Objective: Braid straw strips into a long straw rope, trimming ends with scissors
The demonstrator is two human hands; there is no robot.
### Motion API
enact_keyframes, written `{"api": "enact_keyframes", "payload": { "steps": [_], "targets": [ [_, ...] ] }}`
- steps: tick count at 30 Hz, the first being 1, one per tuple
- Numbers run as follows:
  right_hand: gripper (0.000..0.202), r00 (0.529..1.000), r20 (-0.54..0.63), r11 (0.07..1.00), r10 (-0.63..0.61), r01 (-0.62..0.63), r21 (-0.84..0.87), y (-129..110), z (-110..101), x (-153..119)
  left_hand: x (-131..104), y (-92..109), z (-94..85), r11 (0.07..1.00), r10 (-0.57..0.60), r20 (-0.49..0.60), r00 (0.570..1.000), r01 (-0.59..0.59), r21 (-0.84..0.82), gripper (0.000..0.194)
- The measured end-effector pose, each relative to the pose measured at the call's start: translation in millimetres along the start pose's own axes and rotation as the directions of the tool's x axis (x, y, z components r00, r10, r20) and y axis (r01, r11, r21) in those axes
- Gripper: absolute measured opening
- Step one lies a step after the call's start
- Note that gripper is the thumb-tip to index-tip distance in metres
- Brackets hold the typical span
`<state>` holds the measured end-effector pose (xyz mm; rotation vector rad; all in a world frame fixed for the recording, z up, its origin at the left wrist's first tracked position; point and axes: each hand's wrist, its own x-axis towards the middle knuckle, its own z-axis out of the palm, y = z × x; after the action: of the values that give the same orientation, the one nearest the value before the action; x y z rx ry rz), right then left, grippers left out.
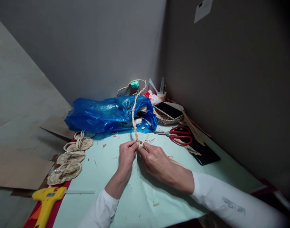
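A long braided straw cord [133,114] runs from my hands up over the blue plastic bag and loops at the back. My left hand [127,155] pinches the near end of the braid between thumb and fingers. Right against it, my right hand [156,160] is closed on the loose strands at that same end. Strand tips show pale between the two hands, and a few strands trail out beyond my right hand. Both hands are just above the pale green table cover [106,177].
Behind my hands lies the blue plastic bag [99,115]. To the right are red-handled scissors [180,135], a dark tablet-like slab [206,155] and a phone [168,110] on a basket. Woven straw coils [71,157] and a yellow glue gun [48,199] line the left edge.
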<state>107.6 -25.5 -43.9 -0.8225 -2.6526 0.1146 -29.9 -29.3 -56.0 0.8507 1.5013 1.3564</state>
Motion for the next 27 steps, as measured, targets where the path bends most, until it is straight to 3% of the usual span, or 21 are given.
{"api": "enact_keyframes", "payload": {
  "steps": [2, 5, 10, 12, 15, 17, 18, 20, 21, 25, 27],
  "targets": [
    [0.034, 0.999, 0.023, 0.999, 0.034, -0.034, 0.025, -3.1, 5.4, 1.0, -1.5, 1.6, -1.6, 0.994, -0.049, 0.078, 0.996, 0.056, -0.089, 0.026],
    [0.037, 0.993, 0.053, 0.994, 0.104, -0.106, 0.037, -3.6, 10.5, 3.4, -3.1, 4.0, -4.2, 0.980, -0.020, 0.212, 0.977, 0.062, -0.190, 0.030],
    [0.020, 0.999, -0.008, 0.951, 0.044, -0.039, 0.306, 8.3, -10.5, 9.1, -4.3, 7.5, -4.9, 0.994, -0.023, 0.175, 0.984, 0.041, -0.101, 0.028],
    [0.030, 0.987, -0.075, 0.897, 0.141, -0.095, 0.432, 17.6, -24.5, 13.7, -5.3, 7.8, -3.4, 0.999, 0.007, 0.150, 0.989, -0.001, -0.036, 0.022],
    [0.028, 0.911, -0.161, 0.790, 0.380, -0.229, 0.569, 35.3, -33.0, 23.9, -8.3, 6.2, 0.8, 0.997, 0.047, 0.188, 0.981, -0.057, 0.046, 0.023],
    [0.031, 0.933, -0.050, 0.674, 0.356, -0.219, 0.706, 47.2, -25.4, 31.1, -10.8, 4.8, 4.2, 0.995, 0.042, 0.248, 0.968, -0.063, 0.079, 0.027],
    [0.033, 0.942, 0.019, 0.573, 0.335, -0.220, 0.790, 52.6, -18.4, 34.3, -11.9, 4.3, 5.6, 0.994, 0.034, 0.278, 0.960, -0.061, 0.087, 0.029],
    [0.033, 0.919, 0.076, 0.398, 0.387, -0.240, 0.886, 61.6, -1.6, 39.8, -12.8, 4.6, 7.8, 0.996, 0.009, 0.326, 0.945, -0.038, 0.081, 0.029],
    [0.033, 0.897, 0.080, 0.352, 0.434, -0.250, 0.902, 65.1, 6.5, 42.1, -12.4, 5.2, 8.5, 0.997, -0.001, 0.342, 0.940, -0.024, 0.069, 0.028],
    [0.034, 0.809, 0.049, 0.323, 0.586, -0.289, 0.901, 74.7, 25.5, 49.0, -6.6, 7.8, 9.4, 0.997, -0.003, 0.347, 0.938, -0.021, 0.068, 0.029],
    [0.034, 0.818, 0.037, 0.326, 0.574, -0.270, 0.906, 76.5, 24.8, 50.0, -2.9, 7.5, 8.3, 0.998, -0.017, 0.343, 0.939, -0.003, 0.057, 0.028]
  ]
}}
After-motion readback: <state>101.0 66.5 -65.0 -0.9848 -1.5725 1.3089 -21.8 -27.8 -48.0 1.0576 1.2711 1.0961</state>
